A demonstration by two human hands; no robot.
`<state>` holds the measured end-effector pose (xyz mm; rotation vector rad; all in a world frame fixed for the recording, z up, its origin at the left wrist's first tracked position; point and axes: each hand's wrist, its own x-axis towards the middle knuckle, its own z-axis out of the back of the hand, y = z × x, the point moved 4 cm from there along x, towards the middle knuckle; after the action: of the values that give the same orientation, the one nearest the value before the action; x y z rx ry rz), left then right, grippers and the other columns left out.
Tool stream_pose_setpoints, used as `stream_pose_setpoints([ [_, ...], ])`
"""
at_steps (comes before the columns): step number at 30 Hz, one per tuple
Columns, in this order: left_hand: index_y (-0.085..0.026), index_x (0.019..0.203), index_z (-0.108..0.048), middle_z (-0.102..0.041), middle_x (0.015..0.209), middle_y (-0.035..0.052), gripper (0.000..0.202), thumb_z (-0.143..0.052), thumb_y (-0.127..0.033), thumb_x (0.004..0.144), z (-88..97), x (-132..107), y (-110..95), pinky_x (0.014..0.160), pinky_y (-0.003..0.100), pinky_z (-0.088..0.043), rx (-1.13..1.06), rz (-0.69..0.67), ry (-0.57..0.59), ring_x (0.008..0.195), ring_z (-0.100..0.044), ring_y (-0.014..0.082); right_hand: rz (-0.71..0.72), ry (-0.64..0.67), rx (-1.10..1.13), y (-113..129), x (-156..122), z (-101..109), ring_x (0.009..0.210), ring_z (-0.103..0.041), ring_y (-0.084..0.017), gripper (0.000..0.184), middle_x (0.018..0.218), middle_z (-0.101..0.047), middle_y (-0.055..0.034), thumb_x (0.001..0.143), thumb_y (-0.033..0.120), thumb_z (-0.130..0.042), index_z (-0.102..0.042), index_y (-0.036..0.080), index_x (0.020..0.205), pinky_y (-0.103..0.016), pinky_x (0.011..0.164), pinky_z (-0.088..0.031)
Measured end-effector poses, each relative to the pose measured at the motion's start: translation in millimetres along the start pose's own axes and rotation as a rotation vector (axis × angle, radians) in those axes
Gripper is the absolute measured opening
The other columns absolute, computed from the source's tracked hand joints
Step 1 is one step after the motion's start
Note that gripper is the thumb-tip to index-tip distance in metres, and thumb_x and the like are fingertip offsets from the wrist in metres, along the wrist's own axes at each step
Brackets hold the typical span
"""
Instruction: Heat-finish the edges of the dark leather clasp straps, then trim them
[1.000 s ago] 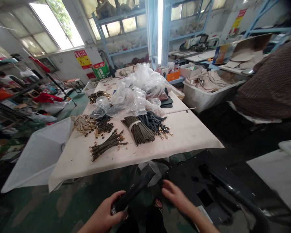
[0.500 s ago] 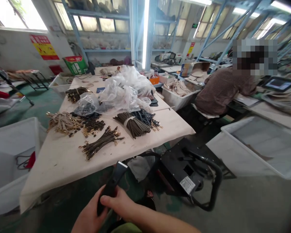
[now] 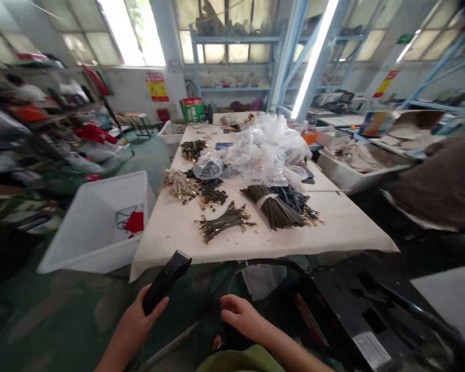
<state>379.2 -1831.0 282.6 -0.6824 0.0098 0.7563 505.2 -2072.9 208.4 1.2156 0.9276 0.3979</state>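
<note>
My left hand (image 3: 136, 321) is closed around a long black device (image 3: 166, 280) that points up toward the near edge of the cloth-covered table (image 3: 178, 235). My right hand (image 3: 241, 316) hangs low in front of me with its fingers loosely curled and nothing in them. On the table lie a bundle of dark straps tied with a white band (image 3: 273, 207), a small bunch of straps with gold clasps (image 3: 223, 222), loose piles of gold and dark hardware (image 3: 191, 189) and crumpled clear plastic bags (image 3: 263, 147).
A white plastic bin (image 3: 89, 227) holding something red stands left of the table. A black cart with a curved handle (image 3: 352, 310) sits at the lower right. A person in a brown top (image 3: 442, 181) sits at the right beside another white bin (image 3: 356, 173). Shelving lines the back.
My right hand has come off the black device and dropped to the right; only my left hand holds it now. The view has swung to the left.
</note>
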Motion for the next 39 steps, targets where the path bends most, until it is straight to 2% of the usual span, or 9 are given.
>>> stream_pose_setpoints([
  [3,-0.018,0.111,-0.044,-0.065,0.089,0.0042,0.051,-0.046,-0.053,0.073,-3.2,1.8,19.2,0.070,0.026,-0.047,0.010,0.061,0.024,0.083,-0.063,0.0213,-0.062,-0.029,-0.029,-29.0,24.2,30.2,0.085,-0.057,-0.020,0.035,0.087,-0.064,-0.0041,0.064,0.038,-0.059,-0.062,0.018,0.092,-0.035,0.081,-0.042],
  [7,-0.019,0.112,-0.044,-0.066,0.089,0.0029,0.050,-0.044,-0.053,0.074,-13.7,18.7,19.2,0.069,0.024,-0.047,0.022,0.111,0.028,0.082,-0.063,0.0209,-0.090,-0.042,-0.139,-45.4,65.5,62.2,0.088,-0.057,-0.022,0.035,0.091,-0.065,-0.0062,0.065,0.036,-0.057,-0.062,0.017,0.094,-0.035,0.083,-0.041],
  [13,-0.021,0.116,-0.044,-0.065,0.091,0.0042,0.053,-0.043,-0.054,0.075,-31.2,75.1,-10.2,0.070,0.025,-0.045,0.095,0.113,0.114,0.083,-0.062,0.0205,0.050,0.015,-0.604,-4.1,144.7,83.6,0.093,-0.055,-0.019,0.038,0.102,-0.060,-0.0085,0.073,0.030,-0.047,-0.055,0.016,0.107,-0.030,0.082,-0.040],
  [17,-0.023,0.116,-0.047,-0.065,0.090,0.0031,0.053,-0.045,-0.054,0.073,-43.7,106.0,-37.2,0.067,0.024,-0.044,0.133,0.116,0.170,0.080,-0.062,0.0201,0.129,-0.015,-0.771,24.3,188.2,107.2,0.093,-0.055,-0.018,0.040,0.109,-0.055,-0.0099,0.075,0.027,-0.045,-0.050,0.017,0.113,-0.026,0.079,-0.039],
  [23,-0.023,0.118,-0.045,-0.064,0.095,0.0030,0.053,-0.045,-0.053,0.074,-50.2,127.4,-73.8,0.070,0.023,-0.043,0.135,0.126,0.207,0.085,-0.061,0.0198,0.110,-0.085,-0.912,32.0,237.8,140.1,0.092,-0.054,-0.017,0.043,0.109,-0.055,-0.0089,0.078,0.024,-0.042,-0.042,0.019,0.121,-0.026,0.076,-0.038],
  [27,-0.023,0.118,-0.045,-0.064,0.098,0.0040,0.052,-0.044,-0.052,0.075,-50.4,131.3,-93.7,0.073,0.025,-0.043,0.173,0.132,0.233,0.087,-0.061,0.0206,0.167,-0.145,-1.036,35.9,258.7,142.2,0.086,-0.056,-0.017,0.046,0.104,-0.056,-0.0095,0.079,0.019,-0.041,-0.037,0.020,0.125,-0.027,0.070,-0.038],
  [31,-0.020,0.117,-0.046,-0.062,0.103,0.0061,0.053,-0.045,-0.052,0.074,-56.0,138.7,-110.1,0.078,0.027,-0.043,0.228,0.110,0.239,0.095,-0.058,0.0233,0.248,-0.183,-1.170,37.2,269.6,143.3,0.084,-0.054,-0.019,0.026,0.090,-0.058,-0.0089,0.080,0.014,-0.039,-0.052,0.019,0.103,-0.030,0.069,-0.038],
  [34,-0.018,0.118,-0.044,-0.062,0.104,0.0068,0.056,-0.044,-0.053,0.074,-65.6,148.3,-113.9,0.080,0.028,-0.042,0.245,0.076,0.276,0.095,-0.058,0.0237,0.297,-0.206,-1.199,38.4,267.8,149.8,0.083,-0.053,-0.020,0.017,0.088,-0.057,-0.0094,0.081,0.013,-0.039,-0.055,0.017,0.088,-0.032,0.067,-0.039],
  [39,-0.018,0.114,-0.041,-0.063,0.101,0.0046,0.053,-0.042,-0.052,0.073,-85.1,169.7,-108.6,0.081,0.027,-0.043,0.267,0.000,0.321,0.093,-0.059,0.0211,0.326,-0.236,-1.212,40.9,249.7,166.2,0.083,-0.052,-0.018,0.014,0.087,-0.057,-0.0064,0.083,0.019,-0.040,-0.054,0.018,0.087,-0.032,0.068,-0.040],
])
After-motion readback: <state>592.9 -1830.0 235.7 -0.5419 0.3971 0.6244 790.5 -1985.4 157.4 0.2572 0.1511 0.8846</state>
